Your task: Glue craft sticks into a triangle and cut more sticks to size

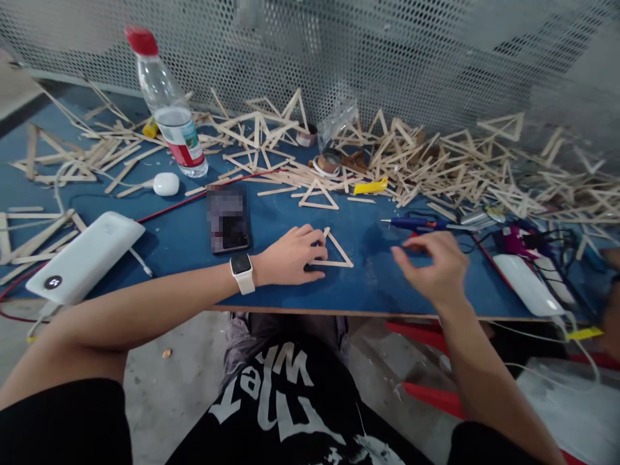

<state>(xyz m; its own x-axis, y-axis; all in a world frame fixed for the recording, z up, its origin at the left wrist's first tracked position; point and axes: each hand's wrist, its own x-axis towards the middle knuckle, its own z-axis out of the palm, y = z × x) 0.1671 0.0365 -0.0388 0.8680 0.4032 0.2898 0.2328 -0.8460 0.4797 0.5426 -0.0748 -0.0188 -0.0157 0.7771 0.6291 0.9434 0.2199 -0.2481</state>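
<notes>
Nearest: left forearm angled in from the lower left along the front edge of the blue counter [290,219], white-banded smartwatch [241,271] at the wrist. Left hand [293,257] palm down, fingers bent over the left side of a triangle of wooden sticks [340,248], lying flat between the two hands; firm grip or mere pressing not possible to tell. Right forearm angled in from the lower right; right hand [436,265] above the counter, slightly blurred, fingers curled, thumb apart from index finger, nothing visible in grasp.

To the far left: white power bank [87,258] with a lit display. Beyond the left wrist: dark smartphone [230,223], lying flat. Just beyond the right hand: blue glue gun [419,224], pointed tip directed left.

Farther: yellow utility knife [371,186] near a second stick triangle [318,205]. White earbud case [166,184], lid down, contents hidden. Beyond it: clear plastic bottle [169,106], standing, red cap on, partly filled with clear liquid, label around the lower part. Tape roll [331,161] beside a heap of loose wooden sticks [421,165]. Farthest: perforated panel [411,64] along the back.
</notes>
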